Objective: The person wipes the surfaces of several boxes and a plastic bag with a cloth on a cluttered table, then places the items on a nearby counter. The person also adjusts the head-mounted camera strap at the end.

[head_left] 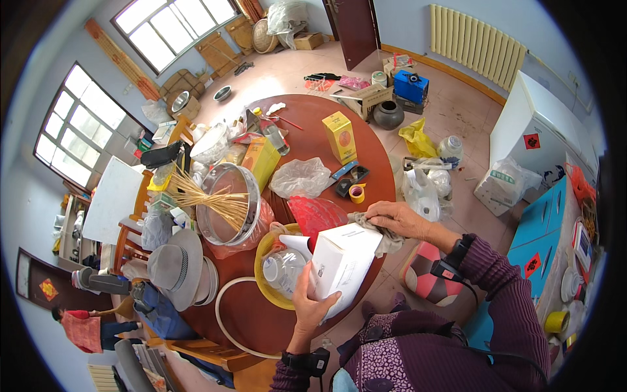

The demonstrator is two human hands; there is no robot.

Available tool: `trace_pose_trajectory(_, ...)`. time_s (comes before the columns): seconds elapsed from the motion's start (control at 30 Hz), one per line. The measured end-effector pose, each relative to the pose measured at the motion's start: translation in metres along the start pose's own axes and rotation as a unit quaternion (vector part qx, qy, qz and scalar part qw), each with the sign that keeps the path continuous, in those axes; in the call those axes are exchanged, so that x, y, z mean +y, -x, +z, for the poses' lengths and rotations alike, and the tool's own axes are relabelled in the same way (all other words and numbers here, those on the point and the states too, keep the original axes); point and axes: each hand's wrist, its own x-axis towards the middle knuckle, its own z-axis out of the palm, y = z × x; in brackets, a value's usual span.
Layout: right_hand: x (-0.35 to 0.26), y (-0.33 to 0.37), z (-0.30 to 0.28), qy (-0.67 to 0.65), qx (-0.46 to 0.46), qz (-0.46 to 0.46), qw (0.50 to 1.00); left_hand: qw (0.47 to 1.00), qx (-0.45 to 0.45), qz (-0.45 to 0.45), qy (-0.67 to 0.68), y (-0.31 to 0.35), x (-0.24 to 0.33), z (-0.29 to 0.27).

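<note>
Round red-brown table [313,119], yellow carton [339,138] upright on its far half, tape roll [356,200] at right, crumpled clear bag [299,178] alongside, yellow basin [259,282] nearer, pale hoop [218,312] flat beside basin.

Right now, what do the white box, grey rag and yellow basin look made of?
White box: likely cardboard, smooth; flat panels, crisp edges.
Grey rag: probably fabric, dull; soft, bunched folds.
Yellow basin: possibly plastic, smooth; evenly coloured rim, though painted metal isn't excluded.
</note>
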Motion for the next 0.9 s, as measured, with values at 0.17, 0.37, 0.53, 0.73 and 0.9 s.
trace_pose_trajectory(0.17, 0.042, 0.018, -0.004, 0.048, -0.037, 0.124, 0.990, 0.972, 0.076, -0.057, 0.214, -0.004, 0.008, -0.008)
trace_pose_trajectory(0.37, 0.070, 0.022, -0.006, -0.034, 0.061, 0.238, 0.969, 0.954, 0.149, -0.067, 0.250, -0.012, 0.005, -0.019)
trace_pose_trajectory(0.53, 0.073, 0.015, -0.001, -0.072, 0.065, 0.289, 0.952, 0.943, 0.164, -0.084, 0.278, -0.002, -0.006, -0.022)
trace_pose_trajectory(0.73, 0.026, 0.001, 0.009, -0.301, 0.057, 0.216, 0.927, 0.929, 0.163, -0.082, 0.322, 0.003, -0.013, -0.023)
trace_pose_trajectory(0.9, -0.048, 0.008, 0.035, -0.113, 0.063, -0.046, 0.991, 0.889, 0.198, -0.116, 0.396, -0.011, -0.019, -0.007)
